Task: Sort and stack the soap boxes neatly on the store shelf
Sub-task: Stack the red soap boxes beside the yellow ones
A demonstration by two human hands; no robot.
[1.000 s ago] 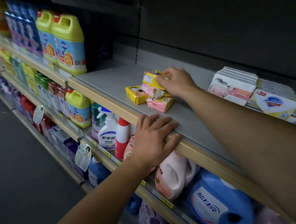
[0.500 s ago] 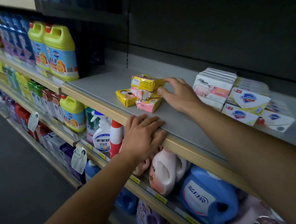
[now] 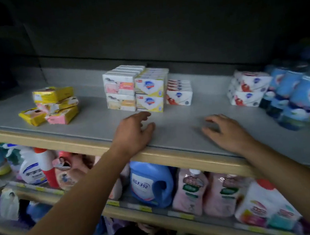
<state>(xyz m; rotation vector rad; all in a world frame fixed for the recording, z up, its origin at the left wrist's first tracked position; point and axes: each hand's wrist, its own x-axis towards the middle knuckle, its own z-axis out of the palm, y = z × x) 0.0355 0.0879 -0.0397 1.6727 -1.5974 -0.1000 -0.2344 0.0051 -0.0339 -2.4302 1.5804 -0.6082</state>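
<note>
**Resting both hands on the soap shelf**

Resting at the front edge of the grey shelf (image 3: 97, 121), the left hand (image 3: 133, 134) lies palm down with fingers loosely spread, holding nothing. The right hand (image 3: 225, 131) sits beside it, blurred, fingers relaxed and likewise holding nothing. Toward the left of the shelf is a loose pile of yellow and pink soap boxes (image 3: 54, 105), the upper ones tilted. Behind the left hand, white soap boxes (image 3: 120, 89) stand two high, touching a yellow-and-white stack (image 3: 150, 93), with a lower row of red-and-white boxes (image 3: 179, 94) just beside that. Further right lie white soap packs (image 3: 248, 89) against blue packages (image 3: 296, 96). Detergent bottles (image 3: 151, 184) fill the shelf below.
</note>
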